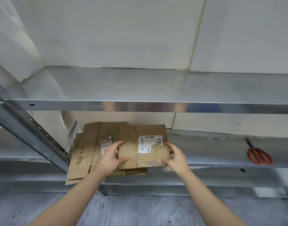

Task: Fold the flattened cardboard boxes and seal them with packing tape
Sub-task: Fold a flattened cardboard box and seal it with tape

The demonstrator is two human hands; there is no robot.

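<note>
A flattened brown cardboard box (129, 152), atop a flat cardboard stack (84, 152) on a grey metal shelf (213, 150), is gripped at opposite edges by the left hand (110, 158) and right hand (174, 156).

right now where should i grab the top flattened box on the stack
By its left and right edges, coming in from the front under the upper shelf. The top flattened box lies flat on the stack with both side edges exposed; the left hand and right hand grip them.
</note>
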